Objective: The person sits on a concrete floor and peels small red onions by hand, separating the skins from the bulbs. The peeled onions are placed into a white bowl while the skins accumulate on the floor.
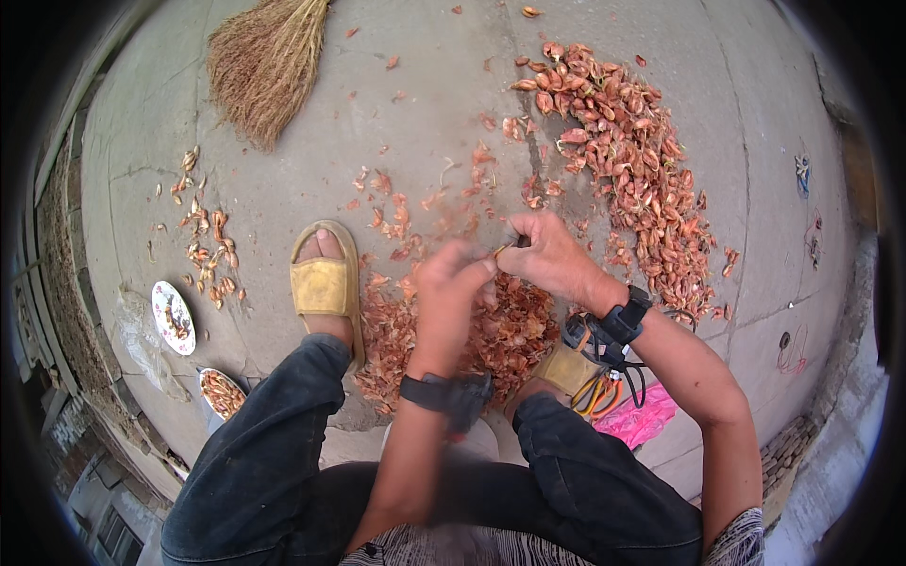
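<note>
My left hand (453, 272) and my right hand (545, 251) meet fingertip to fingertip above a heap of dry, papery bulb skins (520, 322). Between the thumb and forefinger of the right hand is a small dark object (522, 242), perhaps a blade. A tiny yellowish piece shows where the fingertips meet, too small to name. Motion blurs the left fingers, so what they hold is hidden. Beyond the right hand lies a long pile of reddish-brown bulbs (637, 163), resembling shallots.
A straw broom (272, 67) lies at the far left. Peeled bulbs (212, 247) are scattered left of my yellow slipper (322, 283). Beside them are a floral plate (166, 301), a container of bulbs (223, 393) and a clear plastic bag (141, 339). Cables (598, 393) and a pink bag (640, 417) lie at right.
</note>
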`<state>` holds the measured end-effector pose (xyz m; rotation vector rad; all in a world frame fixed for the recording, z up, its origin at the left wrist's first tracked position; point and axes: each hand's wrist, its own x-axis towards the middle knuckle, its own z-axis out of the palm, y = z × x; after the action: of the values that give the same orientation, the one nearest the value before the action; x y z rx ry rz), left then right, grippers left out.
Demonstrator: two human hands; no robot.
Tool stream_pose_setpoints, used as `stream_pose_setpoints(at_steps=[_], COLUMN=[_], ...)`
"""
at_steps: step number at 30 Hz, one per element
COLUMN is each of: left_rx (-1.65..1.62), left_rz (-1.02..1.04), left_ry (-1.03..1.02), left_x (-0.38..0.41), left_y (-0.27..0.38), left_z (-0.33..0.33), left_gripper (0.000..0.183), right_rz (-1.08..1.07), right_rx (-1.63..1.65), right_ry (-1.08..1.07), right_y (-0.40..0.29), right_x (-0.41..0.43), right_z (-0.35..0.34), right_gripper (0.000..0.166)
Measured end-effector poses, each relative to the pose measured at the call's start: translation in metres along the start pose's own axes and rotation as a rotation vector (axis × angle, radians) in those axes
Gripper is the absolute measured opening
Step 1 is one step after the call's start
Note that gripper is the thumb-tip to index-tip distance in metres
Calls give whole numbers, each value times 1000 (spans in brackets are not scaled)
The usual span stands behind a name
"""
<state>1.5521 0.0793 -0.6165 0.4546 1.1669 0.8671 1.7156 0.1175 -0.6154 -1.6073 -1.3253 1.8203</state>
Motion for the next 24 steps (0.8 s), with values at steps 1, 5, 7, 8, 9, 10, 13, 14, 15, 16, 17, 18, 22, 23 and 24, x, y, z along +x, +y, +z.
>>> stream_pose_setpoints(at_steps=[1, 5, 7, 8, 9, 10, 13, 14, 15, 16, 17, 18, 22, 23, 24], left_rx=[-44, -230, -321, -367, -377, -387, -393, -391, -370, -349, -327, -292, -47, 39, 128], left_rz=[-14, -81, -98, -106, -108, -110, -95, -87, -70, -53, -36, -29, 29, 51, 111], left_ry=[-11, -31, -53, -64, -64, -63, -45, -36, -36, -37, -37, -33, 2, 15, 36], left_x=[0, 1, 2, 3, 3, 3, 3, 3, 3, 3, 3, 4, 3, 2, 3], left_y=[0, 5, 5, 4, 4, 4, 2, 1, 0, -1, -2, -2, -2, -2, -4], left_z=[-1, -1, -3, -4, -4, -4, -4, -4, -5, -6, -7, -6, -1, 1, 0], left_gripper=[9, 12, 14, 15, 16, 16, 14, 13, 13, 12, 12, 12, 16, 18, 18], right_rz=[6, 13, -18, -47, -76, -78, -42, -1, 41, 37, 32, 28, 16, 6, -4], right_rx=[-19, -81, -72, -50, -28, -1, 72, 87, 102, 92, 83, 72, 42, 27, 13], right_ry=[-2, 25, 61, 79, 96, 86, 33, 4, -24, -26, -28, -27, 23, 29, 32], right_y=[-2, -13, -14, -12, -10, -9, -13, -17, -20, -19, -17, -15, -9, -9, -8], right_x=[0, -1, -2, -3, -3, -3, -4, -5, -7, -6, -5, -4, -3, -2, -2], right_z=[-1, -6, -7, -8, -9, -10, -11, -12, -12, -11, -9, -8, -7, -8, -9], right_gripper=[26, 25, 17, 10, 5, 6, 8, 9, 10, 11, 11, 12, 13, 14, 16])
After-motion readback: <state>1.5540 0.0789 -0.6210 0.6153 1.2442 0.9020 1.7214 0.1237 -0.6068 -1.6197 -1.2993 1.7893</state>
